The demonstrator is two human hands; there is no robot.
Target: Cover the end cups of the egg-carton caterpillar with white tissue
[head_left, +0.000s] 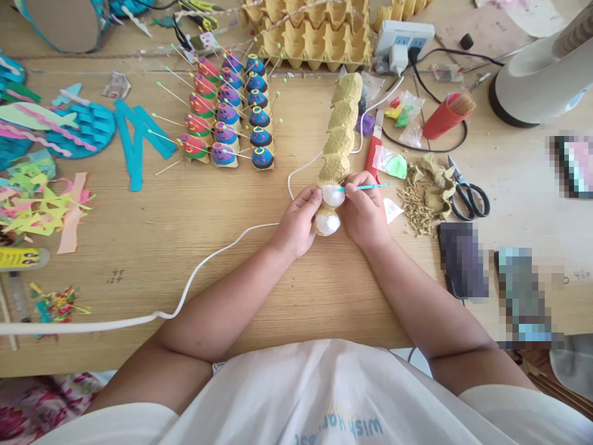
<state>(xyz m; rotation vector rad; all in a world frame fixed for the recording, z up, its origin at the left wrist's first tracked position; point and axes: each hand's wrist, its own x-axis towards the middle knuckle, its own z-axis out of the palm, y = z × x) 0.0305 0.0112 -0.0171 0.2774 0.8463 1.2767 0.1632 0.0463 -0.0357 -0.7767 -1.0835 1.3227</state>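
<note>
A strip of egg-carton cups (340, 139) runs away from me over the table, its nearest two cups covered in white. My left hand (299, 222) grips the strip's left side near these white cups. On the right, my right hand (367, 210) pinches a thin blue tool (368, 186), whose left end lies against the second white cup (333, 195). The cups farther up are bare yellowish pulp. Three rows of painted cups with faces and pin antennae, red (201, 105), purple (227, 114) and blue (262, 136), stand to the left.
Egg trays (315, 40) and a power strip (403, 38) lie at the back. Red-handled scissors (373, 154), clay bags (391, 162), black scissors (470, 199) and phones (463, 259) are on the right. A white cable (199, 266) crosses the left; paper scraps (41, 204) lie beyond it.
</note>
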